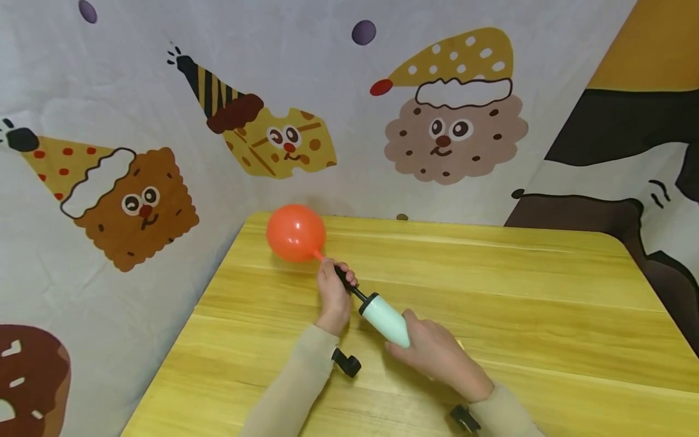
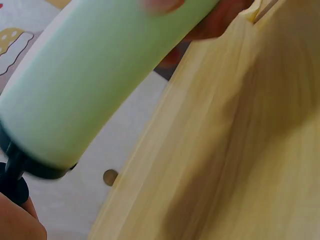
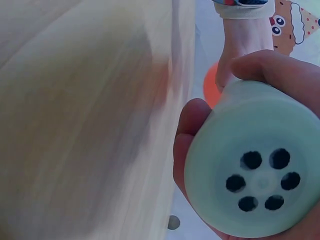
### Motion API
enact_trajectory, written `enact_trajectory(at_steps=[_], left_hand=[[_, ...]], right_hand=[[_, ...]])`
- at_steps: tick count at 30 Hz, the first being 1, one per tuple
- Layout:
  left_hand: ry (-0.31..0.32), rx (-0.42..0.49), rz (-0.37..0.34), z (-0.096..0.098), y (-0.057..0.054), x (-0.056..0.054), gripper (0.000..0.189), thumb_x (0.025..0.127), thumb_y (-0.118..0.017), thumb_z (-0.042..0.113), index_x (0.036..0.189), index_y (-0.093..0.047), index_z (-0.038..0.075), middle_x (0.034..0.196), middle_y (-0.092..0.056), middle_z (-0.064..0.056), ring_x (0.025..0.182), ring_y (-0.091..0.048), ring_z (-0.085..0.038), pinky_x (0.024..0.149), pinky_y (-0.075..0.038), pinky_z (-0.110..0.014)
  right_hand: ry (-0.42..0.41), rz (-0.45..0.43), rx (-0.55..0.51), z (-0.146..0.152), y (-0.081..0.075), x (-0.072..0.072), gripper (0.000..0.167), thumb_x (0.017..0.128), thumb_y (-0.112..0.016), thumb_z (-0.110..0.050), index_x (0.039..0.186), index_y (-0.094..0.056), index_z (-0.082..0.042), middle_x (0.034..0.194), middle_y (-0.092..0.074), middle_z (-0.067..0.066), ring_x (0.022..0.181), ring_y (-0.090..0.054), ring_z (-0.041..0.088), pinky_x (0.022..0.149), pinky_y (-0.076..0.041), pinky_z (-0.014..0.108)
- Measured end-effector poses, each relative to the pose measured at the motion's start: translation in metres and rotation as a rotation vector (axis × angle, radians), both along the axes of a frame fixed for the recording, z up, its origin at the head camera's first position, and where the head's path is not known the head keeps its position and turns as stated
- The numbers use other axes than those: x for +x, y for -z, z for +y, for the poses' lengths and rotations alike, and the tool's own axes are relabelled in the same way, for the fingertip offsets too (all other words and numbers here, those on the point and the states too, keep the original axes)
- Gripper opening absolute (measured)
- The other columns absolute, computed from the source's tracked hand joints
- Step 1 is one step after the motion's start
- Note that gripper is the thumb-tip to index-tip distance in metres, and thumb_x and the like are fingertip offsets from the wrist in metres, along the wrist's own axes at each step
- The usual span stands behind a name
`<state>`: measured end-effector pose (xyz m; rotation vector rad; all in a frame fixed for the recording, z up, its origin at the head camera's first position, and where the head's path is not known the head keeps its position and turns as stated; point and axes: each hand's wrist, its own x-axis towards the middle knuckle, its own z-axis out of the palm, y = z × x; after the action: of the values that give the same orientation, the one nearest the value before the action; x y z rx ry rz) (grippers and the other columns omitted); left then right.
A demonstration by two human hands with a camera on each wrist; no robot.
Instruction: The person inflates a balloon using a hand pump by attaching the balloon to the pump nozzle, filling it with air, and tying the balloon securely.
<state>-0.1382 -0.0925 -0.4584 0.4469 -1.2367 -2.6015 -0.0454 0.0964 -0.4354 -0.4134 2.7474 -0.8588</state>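
A round, inflated orange-red balloon (image 1: pixel 296 233) sits at the far end of a hand-held balloon pump. My left hand (image 1: pixel 334 294) curls round the pump's black front end, right at the balloon's narrow neck; the fingers hide where the two meet. My right hand (image 1: pixel 439 354) grips the mint-green barrel of the balloon pump (image 1: pixel 383 317) near its rear. Between the hands a short black rod shows. In the right wrist view, the pump's round end (image 3: pixel 262 220) with several dark holes faces the camera, fingers wrapped round it. The barrel (image 2: pixel 95 75) fills much of the left wrist view.
Beneath both hands is a yellow wood-grain table (image 1: pixel 519 285). A pale cloth backdrop (image 1: pixel 349 109) with cartoon snack figures hangs behind it. Black wrist mounts (image 1: pixel 346 363) stick out from both sleeves. A small yellow bit (image 1: pixel 461 344) peeks out beside the right hand.
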Motion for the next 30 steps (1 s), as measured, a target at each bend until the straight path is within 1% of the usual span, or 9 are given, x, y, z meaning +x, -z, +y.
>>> enact_trajectory(at_steps=[5,8,12,15,17,21,23,25,30], left_hand=[[0.037,-0.018,-0.015,0.012,-0.002,0.008,0.036,0.116,-0.029,0.031,0.095,-0.048,0.008,0.074,-0.052,0.0,0.054,-0.047,-0.009,0.052,-0.044,-0.021],[0.051,-0.028,-0.021,0.015,-0.002,0.01,0.036,0.115,-0.031,0.033,0.093,-0.048,0.01,0.075,-0.052,0.0,0.054,-0.047,-0.01,0.052,-0.045,-0.021],[0.045,-0.036,-0.011,0.01,-0.003,0.006,0.038,0.115,-0.033,0.035,0.092,-0.049,0.01,0.074,-0.052,0.0,0.053,-0.047,-0.01,0.051,-0.044,-0.021],[0.035,-0.017,0.001,0.001,-0.006,-0.001,0.037,0.115,-0.031,0.03,0.092,-0.048,0.008,0.072,-0.052,0.0,0.052,-0.046,-0.01,0.049,-0.043,-0.022],[0.01,0.004,0.013,-0.007,-0.011,-0.007,0.036,0.115,-0.031,0.028,0.091,-0.047,0.008,0.071,-0.051,0.0,0.052,-0.046,-0.01,0.048,-0.043,-0.022],[-0.08,0.037,0.039,-0.023,-0.018,-0.018,0.033,0.115,-0.034,0.03,0.09,-0.046,0.012,0.072,-0.051,0.0,0.051,-0.046,-0.009,0.047,-0.042,-0.021],[-0.087,0.047,0.042,-0.027,-0.02,-0.02,0.032,0.115,-0.034,0.032,0.091,-0.045,0.013,0.073,-0.052,0.001,0.052,-0.046,-0.009,0.048,-0.042,-0.021],[-0.078,0.055,0.04,-0.026,-0.02,-0.021,0.032,0.115,-0.034,0.032,0.092,-0.044,0.013,0.073,-0.052,0.0,0.053,-0.047,-0.009,0.049,-0.043,-0.021],[-0.06,0.04,0.025,-0.017,-0.012,-0.013,0.032,0.116,-0.03,0.031,0.094,-0.044,0.011,0.074,-0.051,0.0,0.053,-0.046,-0.009,0.049,-0.043,-0.021]], right_hand=[[0.016,-0.005,-0.017,-0.006,-0.002,-0.007,0.051,0.086,-0.08,-0.04,0.111,-0.057,-0.001,0.07,-0.054,0.003,0.05,-0.052,0.016,0.04,-0.043,0.031],[0.028,-0.027,-0.036,-0.008,-0.003,-0.008,0.051,0.087,-0.08,-0.039,0.111,-0.056,-0.002,0.07,-0.055,0.004,0.048,-0.052,0.016,0.038,-0.044,0.031],[0.031,-0.037,-0.06,-0.007,-0.003,-0.006,0.055,0.088,-0.079,-0.041,0.118,-0.057,0.0,0.072,-0.056,0.004,0.05,-0.053,0.015,0.04,-0.044,0.031],[0.021,-0.022,-0.074,-0.002,-0.006,-0.002,0.057,0.088,-0.079,-0.042,0.12,-0.058,0.0,0.073,-0.057,0.002,0.054,-0.053,0.014,0.044,-0.044,0.031],[0.007,-0.013,-0.068,0.006,-0.009,0.001,0.055,0.088,-0.08,-0.043,0.119,-0.059,-0.002,0.074,-0.057,0.0,0.057,-0.052,0.013,0.047,-0.044,0.03],[-0.012,-0.026,-0.029,0.024,-0.017,0.01,0.053,0.087,-0.081,-0.046,0.116,-0.058,-0.007,0.076,-0.057,-0.002,0.059,-0.051,0.012,0.05,-0.044,0.03],[-0.012,-0.026,-0.008,0.031,-0.02,0.013,0.053,0.087,-0.081,-0.046,0.115,-0.058,-0.008,0.077,-0.058,-0.002,0.06,-0.051,0.013,0.051,-0.044,0.031],[-0.006,-0.011,0.012,0.035,-0.02,0.015,0.052,0.086,-0.083,-0.045,0.113,-0.059,-0.008,0.078,-0.059,-0.002,0.061,-0.051,0.013,0.052,-0.045,0.032],[-0.02,0.01,0.026,0.03,-0.013,0.014,0.048,0.085,-0.083,-0.04,0.108,-0.058,-0.006,0.076,-0.059,-0.001,0.061,-0.053,0.014,0.053,-0.047,0.034]])
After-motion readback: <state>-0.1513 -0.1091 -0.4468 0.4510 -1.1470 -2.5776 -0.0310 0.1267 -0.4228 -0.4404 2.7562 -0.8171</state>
